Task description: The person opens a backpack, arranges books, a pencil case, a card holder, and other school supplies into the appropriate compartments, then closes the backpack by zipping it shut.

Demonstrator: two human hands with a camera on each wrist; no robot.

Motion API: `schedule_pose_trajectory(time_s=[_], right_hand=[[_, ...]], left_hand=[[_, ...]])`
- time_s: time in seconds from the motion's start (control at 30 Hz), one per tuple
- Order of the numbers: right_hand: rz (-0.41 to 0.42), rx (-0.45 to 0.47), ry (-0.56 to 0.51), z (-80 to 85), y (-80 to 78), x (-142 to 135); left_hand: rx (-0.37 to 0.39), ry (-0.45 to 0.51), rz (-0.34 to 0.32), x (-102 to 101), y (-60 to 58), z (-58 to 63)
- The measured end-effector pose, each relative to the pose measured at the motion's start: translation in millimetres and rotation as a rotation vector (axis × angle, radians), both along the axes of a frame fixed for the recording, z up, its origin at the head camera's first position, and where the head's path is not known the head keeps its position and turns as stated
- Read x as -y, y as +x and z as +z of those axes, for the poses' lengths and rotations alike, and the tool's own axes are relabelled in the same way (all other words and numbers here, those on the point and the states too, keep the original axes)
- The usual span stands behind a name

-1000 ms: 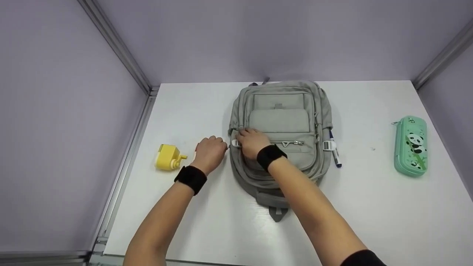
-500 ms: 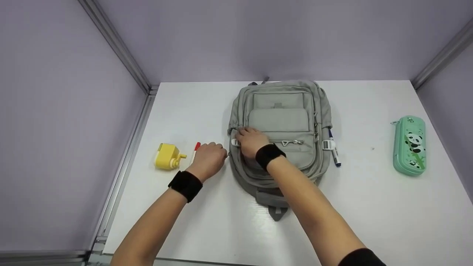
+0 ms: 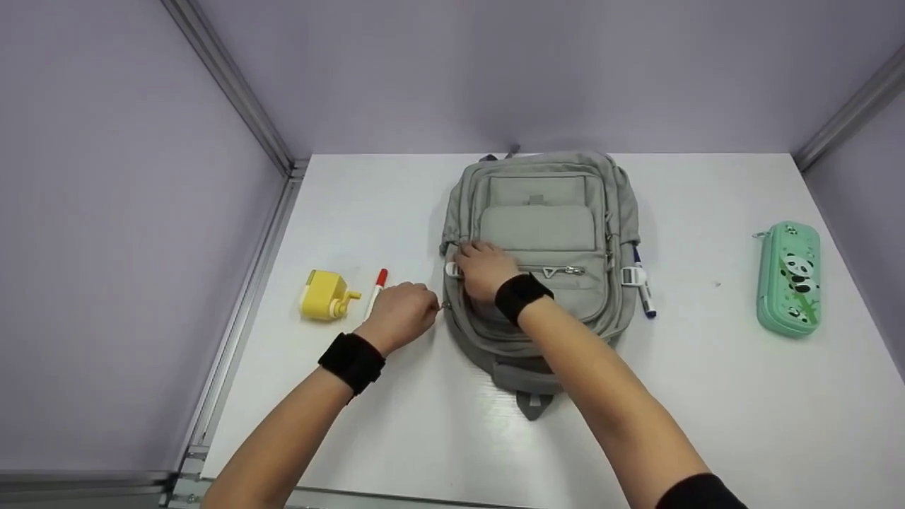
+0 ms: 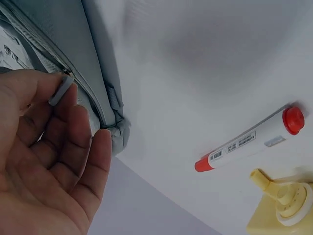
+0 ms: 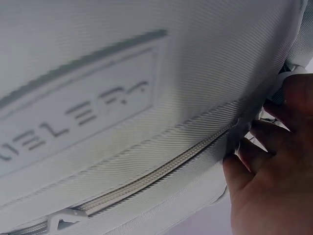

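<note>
A grey-green backpack lies front side up on a white table. At its left side, my left hand pinches a zipper pull between thumb and index finger, the other fingers loosely curled. The zipper runs along the bag's side in the left wrist view. My right hand holds the backpack's front near the left edge, by the end of the pocket zipper; its bent fingers grip the fabric there. Beside my left hand lies a white marker with red ends.
A yellow bottle-shaped object with a spout lies at the left. A blue-capped marker lies against the bag's right side. Further right is a green panda pencil case. Grey panels border the table behind and at both sides.
My left hand has slid along the backpack's left side toward me with the zipper pull, uncovering more of the red-capped marker. My right hand keeps its place on the bag.
</note>
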State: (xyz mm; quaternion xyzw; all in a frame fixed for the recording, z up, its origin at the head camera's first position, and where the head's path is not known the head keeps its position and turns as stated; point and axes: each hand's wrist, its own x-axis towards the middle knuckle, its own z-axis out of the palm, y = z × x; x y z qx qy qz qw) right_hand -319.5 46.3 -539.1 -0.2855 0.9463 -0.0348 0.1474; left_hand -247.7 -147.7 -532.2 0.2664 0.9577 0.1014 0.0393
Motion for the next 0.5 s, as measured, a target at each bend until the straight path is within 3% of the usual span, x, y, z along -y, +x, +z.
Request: schedule_pose_trajectory(time_s=[0.17,0.33,0.5], right_hand=[[0.064,-0.078,-0.163,6.7,9.9,-6.0],[0.099,-0.100,-0.247,14.3,26.8,-7.6],[-0.058,0.001,-0.247,10.2,35.2,-3.1]], left_hand=[[0.126,0.077,0.100,1.8,1.7,0.0],[0.176,0.103,0.165,0.9,2.6,-0.1],[0.204,0.103,0.199,-4.3,4.4,-3.0]])
